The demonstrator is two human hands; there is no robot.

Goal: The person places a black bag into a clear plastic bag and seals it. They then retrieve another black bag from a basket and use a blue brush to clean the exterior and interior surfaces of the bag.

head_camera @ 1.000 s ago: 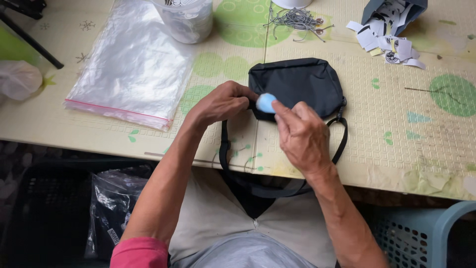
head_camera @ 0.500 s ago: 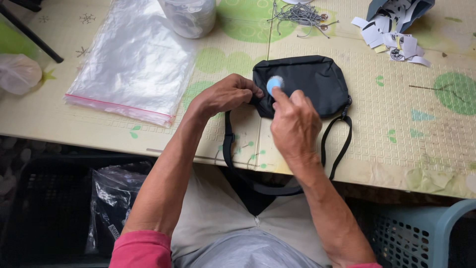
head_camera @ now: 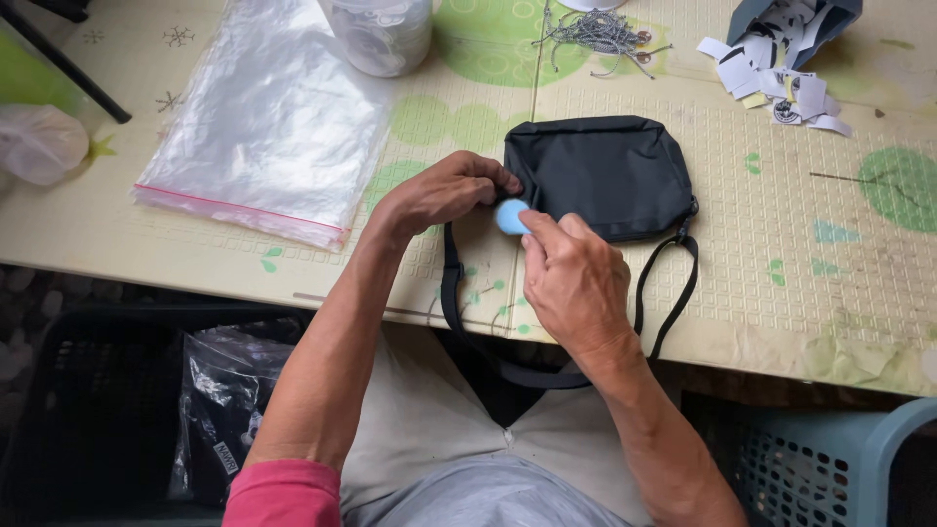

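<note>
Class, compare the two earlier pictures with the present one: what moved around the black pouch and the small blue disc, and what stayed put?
The right hand has drawn back toward the person, carrying the light blue disc from on top of the black pouch to its left edge. The left hand keeps pinching that edge. The pouch, its strap, the clear zip bag and the paper tags stayed put.

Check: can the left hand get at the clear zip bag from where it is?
Probably yes. The left hand is at the black pouch's corner, and the clear zip bag lies flat just beside it with nothing between.
</note>
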